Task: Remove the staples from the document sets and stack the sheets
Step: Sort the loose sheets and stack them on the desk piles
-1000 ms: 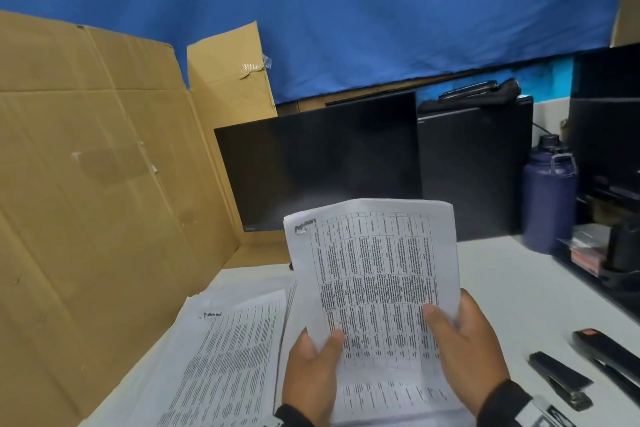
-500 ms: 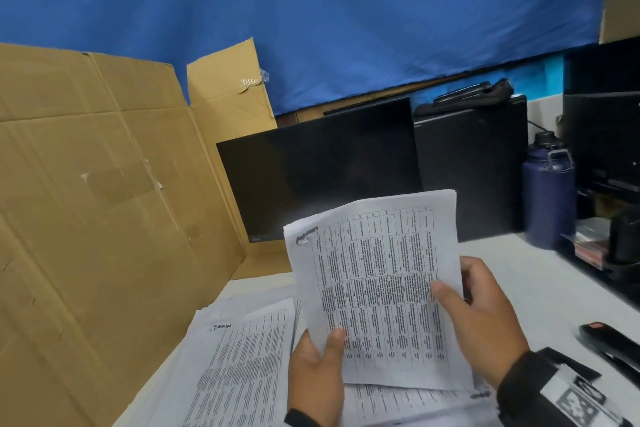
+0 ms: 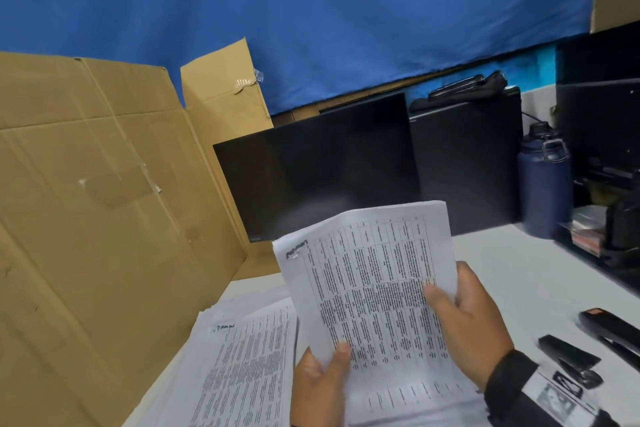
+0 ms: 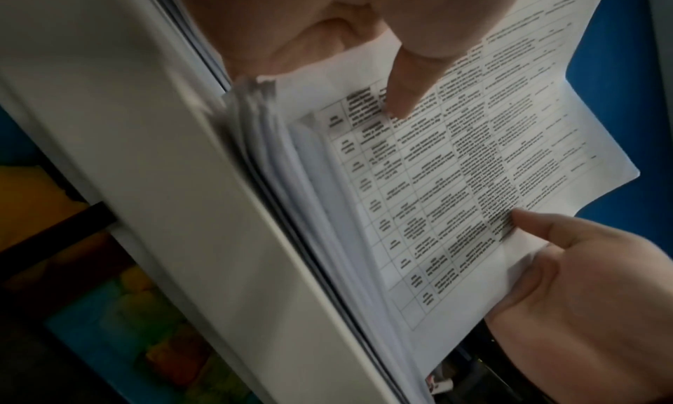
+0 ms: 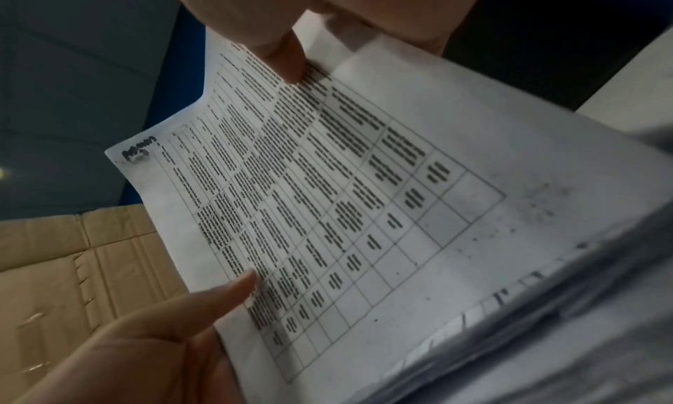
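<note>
white printed paper, that's the main thing here: a document set covered in a dense table of small text, held up off the desk and tilted back toward the person. both hands are clamped on it. the left hand pinches the lower left edge with the thumb on the printed face, and the right hand grips the right edge, thumb on the front and fingers wrapped behind. the right wrist view shows a dark smudgy logo in the top left corner of the page with something small and metallic-looking by it, too blurry to say for sure it's a staple. the left wrist view shows several sheets fanned at the bottom edge of the set, so it's more than one page.

just left of the hands, a stack of sheets lies flat on the desk, same kind of printed table on top. on the right side of the desk there's a black staple remover and beside it a black stapler with an orange bit at the end.

further out: a flattened cardboard box leans up on the left, a dark monitor stands behind the paper, a navy water bottle sits at the right, and a blue cloth hangs across the back.
</note>
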A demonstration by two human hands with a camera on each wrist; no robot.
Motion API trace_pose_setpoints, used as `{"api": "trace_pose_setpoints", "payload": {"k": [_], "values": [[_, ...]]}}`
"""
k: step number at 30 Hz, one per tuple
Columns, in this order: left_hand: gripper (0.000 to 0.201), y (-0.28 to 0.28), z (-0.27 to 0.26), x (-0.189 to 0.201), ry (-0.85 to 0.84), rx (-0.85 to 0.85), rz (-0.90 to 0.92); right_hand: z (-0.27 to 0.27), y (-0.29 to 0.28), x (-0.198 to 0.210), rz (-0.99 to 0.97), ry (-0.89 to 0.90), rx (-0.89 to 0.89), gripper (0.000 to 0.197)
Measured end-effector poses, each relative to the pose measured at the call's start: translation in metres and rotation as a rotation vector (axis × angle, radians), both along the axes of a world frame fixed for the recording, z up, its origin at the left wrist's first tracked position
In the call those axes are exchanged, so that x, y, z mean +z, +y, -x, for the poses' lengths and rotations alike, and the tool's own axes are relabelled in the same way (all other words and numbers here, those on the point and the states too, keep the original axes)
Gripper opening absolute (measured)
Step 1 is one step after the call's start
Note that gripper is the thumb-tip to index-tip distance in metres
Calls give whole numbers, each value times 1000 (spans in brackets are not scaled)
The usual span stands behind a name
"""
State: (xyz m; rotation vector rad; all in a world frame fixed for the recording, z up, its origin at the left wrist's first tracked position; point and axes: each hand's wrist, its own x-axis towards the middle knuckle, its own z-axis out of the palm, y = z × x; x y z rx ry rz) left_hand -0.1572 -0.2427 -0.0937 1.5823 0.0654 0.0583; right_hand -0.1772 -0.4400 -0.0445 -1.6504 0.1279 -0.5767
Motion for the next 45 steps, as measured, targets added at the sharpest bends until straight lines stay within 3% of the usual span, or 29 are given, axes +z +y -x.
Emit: {"api": "trace_pose_setpoints", "payload": {"k": [2,7,10,13,16,22,28,36,39,41,43,45], "values": [[30,0,-1,7,-11,-20,-24,0,0,-3,-4,9,-3,13],[12,7,-1,16,-23,-19,-125,0,1,10,13,22,6,13],[12,17,-5,33,11,-45,-105,4,-9,20,7,7,6,15],[24,25,-12,57,69,-148,112,12,-20,22,35,48,23,16],[29,24,-9,64,89,-163,184,22,-25,12,83,156,47,16],[18,2,15,29,111,35,37,40,-22,-9,81,264,29,16],[15,-3,28,25,135,119,87,44,-15,-16,90,311,27,19],[19,1,34,23,133,59,-41,45,-15,-24,155,346,34,18],[16,2,35,33,75,64,-166,41,-23,-21,214,382,123,20],[16,7,32,39,61,82,-215,39,-32,-12,264,415,185,11],[14,13,27,41,53,100,-207,42,-45,-3,333,378,80,7],[13,18,25,42,49,124,-189,37,-67,-9,520,369,-201,9]]}}
